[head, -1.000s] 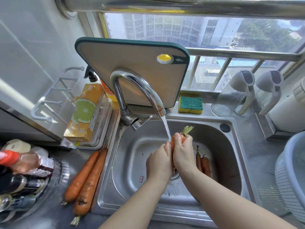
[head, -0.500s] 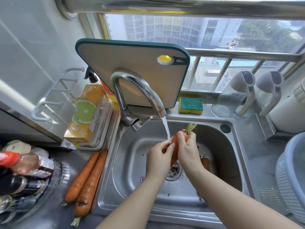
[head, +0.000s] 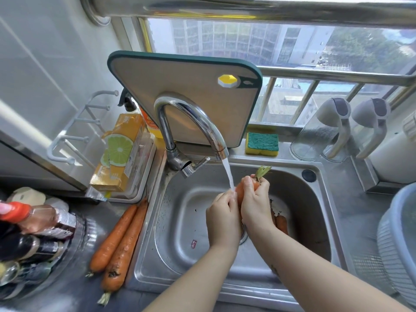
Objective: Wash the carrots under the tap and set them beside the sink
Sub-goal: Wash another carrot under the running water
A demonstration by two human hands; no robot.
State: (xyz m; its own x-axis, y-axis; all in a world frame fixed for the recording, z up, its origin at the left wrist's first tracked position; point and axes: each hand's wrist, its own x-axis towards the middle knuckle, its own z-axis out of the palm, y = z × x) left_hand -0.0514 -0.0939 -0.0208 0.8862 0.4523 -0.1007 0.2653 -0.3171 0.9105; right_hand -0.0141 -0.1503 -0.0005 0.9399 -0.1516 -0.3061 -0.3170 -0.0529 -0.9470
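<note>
Bottles (head: 27, 233) crowd the far left, at nine o'clock in the view, beneath a white rack (head: 74, 131) fixed to the wall. A box (head: 119, 154) printed with a lime slice stands in a tray at the sink's ten o'clock.

Two carrots (head: 126, 246) lie side by side on the surface (head: 110, 213) at the sink's nine o'clock, touching each other, just beside the rim. Their leaf ends point to six o'clock, and the one nearer the sink shows dark soil near that end.

The sink (head: 180, 230) fills the middle. A board (head: 180, 91) stands upright at its twelve o'clock, behind the tap (head: 191, 118), and water (head: 228, 174) runs from the spout.

The left hand (head: 222, 219) is over the drain, its fingers (head: 229, 195) curled against the lower part of a carrot (head: 240, 190), where the water lands. The carrot stands nearly upright over the basin, its green stub at twelve o'clock. The right hand (head: 255, 203) grips its upper part, fingers wrapped round it just under the stub.

Other carrots (head: 281, 224) lie on the basin floor at the hands' four o'clock, partly hidden by the right wrist, so I cannot tell how many.

A sponge (head: 262, 144) sits on the ledge at the sink's one o'clock, two jugs (head: 333, 129) at two o'clock, and a basket (head: 396, 239) at three o'clock.
</note>
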